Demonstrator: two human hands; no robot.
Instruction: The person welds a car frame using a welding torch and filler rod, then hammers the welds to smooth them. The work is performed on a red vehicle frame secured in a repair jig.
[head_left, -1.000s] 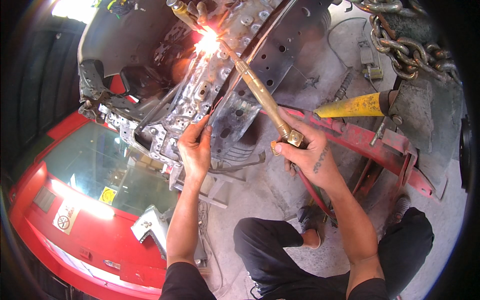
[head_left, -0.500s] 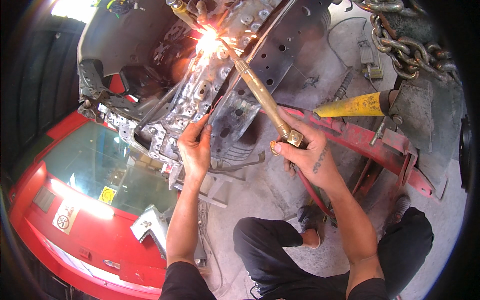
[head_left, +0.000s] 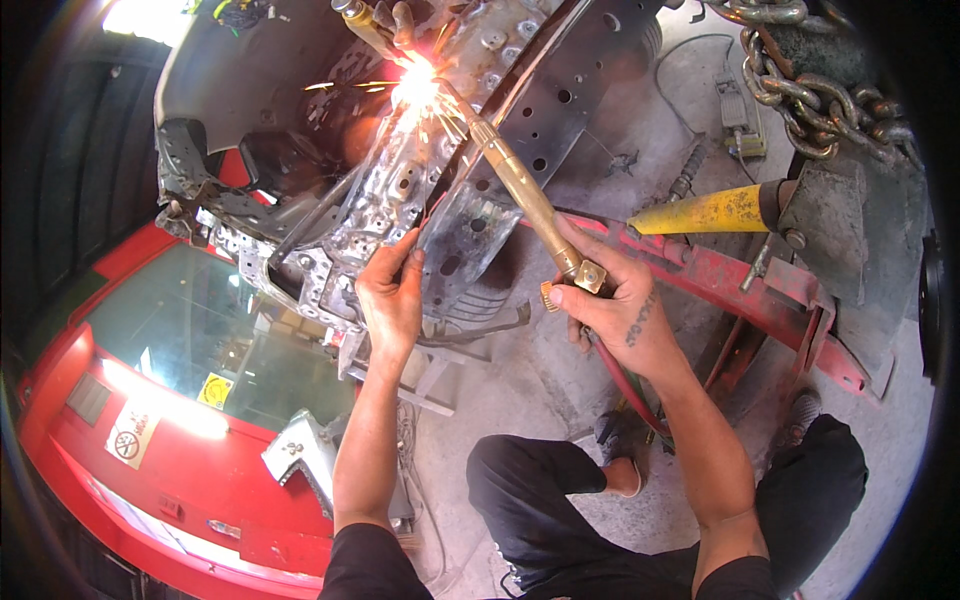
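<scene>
My right hand [head_left: 625, 300] grips a brass gas torch [head_left: 525, 190] by its valve end, with the thumb beside a ribbed knob. The torch slants up and to the left. Its tip meets a bright flame and sparks [head_left: 415, 85] on a bare-metal car body section [head_left: 400, 185]. Red hose [head_left: 625, 375] trails down from the torch. At the near edge of that metal, my left hand [head_left: 392, 290] is closed in a pinch. A thin reddish line runs up from its fingertips; what it is, I cannot make out. Glare hides the metal under the flame.
A dark panel with holes [head_left: 540, 130] borders the work. At right are a red steel beam [head_left: 710, 265], a yellow cylinder [head_left: 700, 210] and heavy chain [head_left: 820, 105]. A red vehicle [head_left: 180, 400] stands at left. Another brass-coloured tool [head_left: 365, 25] shows beyond the flame.
The sparks now fly out farther to the left and lower right of the flame. Both hands and the torch hold practically the same place.
</scene>
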